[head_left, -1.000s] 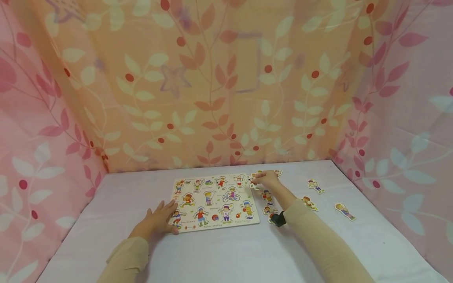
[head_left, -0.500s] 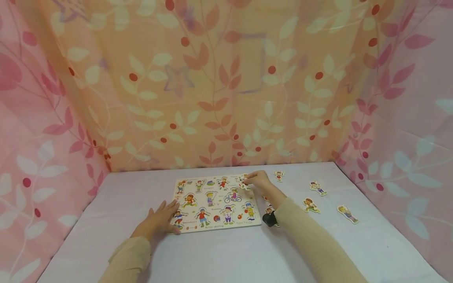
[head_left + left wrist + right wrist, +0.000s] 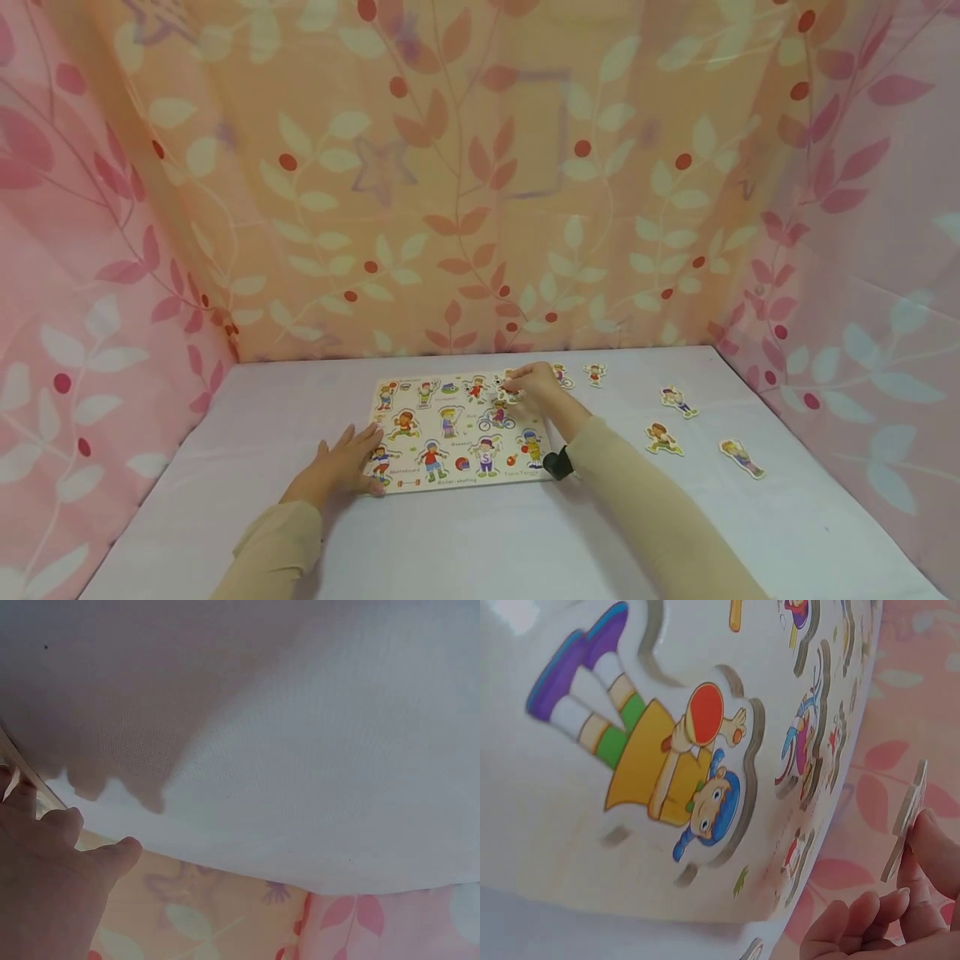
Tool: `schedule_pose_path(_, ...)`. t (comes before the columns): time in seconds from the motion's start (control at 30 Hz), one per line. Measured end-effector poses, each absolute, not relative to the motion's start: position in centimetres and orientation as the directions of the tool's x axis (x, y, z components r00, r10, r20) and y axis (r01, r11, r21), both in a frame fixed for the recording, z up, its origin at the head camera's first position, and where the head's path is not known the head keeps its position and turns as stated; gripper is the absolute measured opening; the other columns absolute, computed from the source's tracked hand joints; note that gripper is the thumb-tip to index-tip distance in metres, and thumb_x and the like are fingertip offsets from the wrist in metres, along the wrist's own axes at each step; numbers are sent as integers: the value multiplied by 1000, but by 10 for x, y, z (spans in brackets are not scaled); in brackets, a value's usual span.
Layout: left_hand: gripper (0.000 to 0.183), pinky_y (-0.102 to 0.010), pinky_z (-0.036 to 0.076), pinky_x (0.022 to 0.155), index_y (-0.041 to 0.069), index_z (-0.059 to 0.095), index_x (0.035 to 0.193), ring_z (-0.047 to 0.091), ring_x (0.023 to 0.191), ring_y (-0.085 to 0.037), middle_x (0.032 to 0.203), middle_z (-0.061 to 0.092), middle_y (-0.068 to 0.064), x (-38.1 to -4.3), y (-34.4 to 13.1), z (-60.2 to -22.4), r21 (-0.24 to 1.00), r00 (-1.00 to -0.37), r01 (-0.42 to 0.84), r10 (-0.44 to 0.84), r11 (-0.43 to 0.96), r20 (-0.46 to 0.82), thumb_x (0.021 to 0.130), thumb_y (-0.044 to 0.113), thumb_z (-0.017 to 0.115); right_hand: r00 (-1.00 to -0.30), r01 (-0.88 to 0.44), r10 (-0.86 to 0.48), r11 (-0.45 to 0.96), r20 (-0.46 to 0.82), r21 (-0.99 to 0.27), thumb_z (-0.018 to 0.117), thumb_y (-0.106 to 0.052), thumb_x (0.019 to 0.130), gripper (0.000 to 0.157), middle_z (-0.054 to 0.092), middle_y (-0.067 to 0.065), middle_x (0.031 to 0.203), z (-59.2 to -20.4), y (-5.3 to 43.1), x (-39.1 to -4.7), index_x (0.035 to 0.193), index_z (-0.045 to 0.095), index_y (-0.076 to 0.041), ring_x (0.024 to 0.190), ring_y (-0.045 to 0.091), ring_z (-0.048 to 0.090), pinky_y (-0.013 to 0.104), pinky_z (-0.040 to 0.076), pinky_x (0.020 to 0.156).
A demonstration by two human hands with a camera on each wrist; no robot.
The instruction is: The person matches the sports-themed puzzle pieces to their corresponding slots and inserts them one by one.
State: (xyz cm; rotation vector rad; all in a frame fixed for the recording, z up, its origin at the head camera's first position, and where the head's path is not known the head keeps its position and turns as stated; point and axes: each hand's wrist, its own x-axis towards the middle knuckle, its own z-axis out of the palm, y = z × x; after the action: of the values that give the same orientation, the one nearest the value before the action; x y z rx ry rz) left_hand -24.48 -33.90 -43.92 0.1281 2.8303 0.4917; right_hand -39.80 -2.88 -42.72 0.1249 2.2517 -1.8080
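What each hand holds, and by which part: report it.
Right hand: a puzzle piece, pinched by its right side. Left hand: nothing; it touches the board.

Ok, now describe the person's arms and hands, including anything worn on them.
Plain beige long sleeves cover both arms: the left sleeve looks creased near the cuff, the right sleeve smoother. A small black object shows at the right wrist. The left hand and right hand wear no gloves.

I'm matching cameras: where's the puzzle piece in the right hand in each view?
Right wrist: puzzle piece at right, edge-on.
Head: just right of centre, in the right hand, by the puzzle board.
Left wrist: not in it.
Shared landmark: leaf-print curtain, in all three.
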Motion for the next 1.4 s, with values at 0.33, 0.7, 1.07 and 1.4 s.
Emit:
schedule_pose_path(0.33, 102, -75, 2, 105, 0, 35, 148, 9, 142, -50, 157, 22, -21, -245, -341, -439, 336, -961, 34, 123, 941, -246, 68, 40, 83, -956, 251, -112, 167, -271, -953, 71, 1, 85, 15, 68, 16, 97, -434, -48, -400, 97, 62, 3, 80, 20, 56, 31, 52, 69)
schedule_pose_path(0.7, 102, -74, 2, 106, 0, 34, 149, 9, 142, -50, 157, 21, -21, -246, -339, -439, 346, -959, 19, 115, 938, -259, 68, 39, 83, -960, 252, -84, 150, -267, -956, 71, 1, 85, 11, 70, 14, 90, -444, -71, -404, 93, 63, 1, 71, 14, 62, 24, 48, 62)
schedule_pose_path(1.07, 101, -75, 3, 105, -1, 33, 149, 8, 142, -50, 158, 19, -22, -246, -335, -435, 345, -954, 14, 116, 938, -277, 70, 37, 82, -983, 170, -21, 298, -184, -939, 77, 2, 78, 14, 63, 9, 86, -455, -85, -416, 82, 64, 0, 62, 12, 49, 22, 40, 52)
schedule_pose_path(1.4, 100, -75, 4, 105, -1, 33, 149, 9, 142, -50, 158, 19, -21, -247, -333, -435, 330, -951, 5, 106, 944, -290, 70, 36, 83, -974, 185, -24, 486, -224, -854, 79, -8, 80, 18, 69, 10, 97, -450, -91, -422, 95, 71, 1, 68, 15, 52, 26, 45, 59)
